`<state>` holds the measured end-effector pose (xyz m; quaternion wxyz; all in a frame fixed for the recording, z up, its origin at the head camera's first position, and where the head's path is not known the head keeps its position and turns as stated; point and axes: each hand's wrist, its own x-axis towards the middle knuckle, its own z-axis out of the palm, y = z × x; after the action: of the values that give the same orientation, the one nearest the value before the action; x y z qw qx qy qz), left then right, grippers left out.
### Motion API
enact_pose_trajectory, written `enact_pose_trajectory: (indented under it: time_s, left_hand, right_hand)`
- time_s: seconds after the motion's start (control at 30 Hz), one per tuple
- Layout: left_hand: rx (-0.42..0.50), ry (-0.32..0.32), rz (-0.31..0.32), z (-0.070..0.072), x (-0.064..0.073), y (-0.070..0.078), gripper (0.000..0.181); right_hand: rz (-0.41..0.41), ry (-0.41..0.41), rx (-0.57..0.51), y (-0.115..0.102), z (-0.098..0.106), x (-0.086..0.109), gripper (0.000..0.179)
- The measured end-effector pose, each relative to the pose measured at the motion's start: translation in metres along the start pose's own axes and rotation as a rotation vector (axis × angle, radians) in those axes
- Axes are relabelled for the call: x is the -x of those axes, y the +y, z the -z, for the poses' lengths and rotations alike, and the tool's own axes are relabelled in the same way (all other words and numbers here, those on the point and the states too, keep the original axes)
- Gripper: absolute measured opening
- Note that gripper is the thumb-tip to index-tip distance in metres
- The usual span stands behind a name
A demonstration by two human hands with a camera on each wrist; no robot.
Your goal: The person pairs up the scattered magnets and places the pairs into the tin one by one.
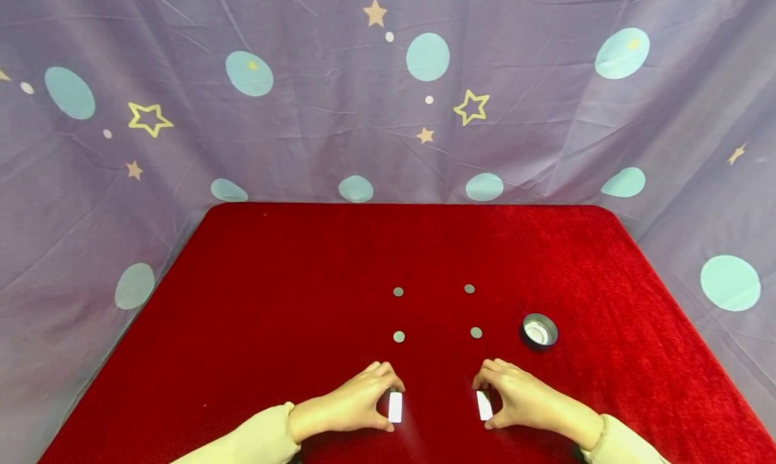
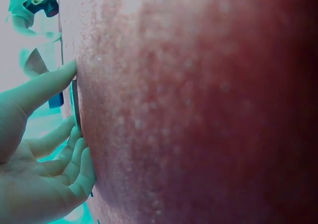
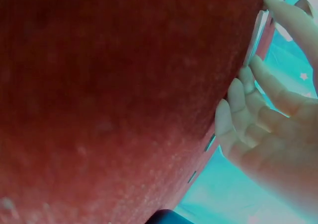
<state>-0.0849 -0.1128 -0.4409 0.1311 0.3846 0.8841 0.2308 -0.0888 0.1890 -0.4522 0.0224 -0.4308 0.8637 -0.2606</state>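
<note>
Low at the front of the red cloth, my left hand pinches a small white rectangular piece between thumb and fingers. My right hand mirrors it, thumb and fingertips at the two ends of a similar white piece, which tilts slightly. Seen edge-on in the left wrist view, the left piece is thin and stands close to the cloth. The right piece also looks thin in the right wrist view, with the other fingers curling below it. A gap of cloth separates the two hands.
Beyond the hands lie several small grey discs, including a near left disc and a near right disc. A round dark container with a shiny inside stands right of them. A patterned curtain borders the red-covered table.
</note>
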Motion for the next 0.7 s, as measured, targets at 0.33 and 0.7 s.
enact_pose_trajectory:
  time_s: [0.33,0.7]
  left_hand:
    - [0.025,-0.003,0.022,0.0001,-0.0009,0.002,0.042]
    - [-0.069,0.009,0.0,-0.0005,-0.0032,0.0045,0.037]
  right_hand:
    - [-0.055,-0.012,-0.033,-0.0039,0.0005,0.0008,0.039]
    - [-0.058,-0.013,0.047,-0.0058,-0.0012,-0.0008,0.037]
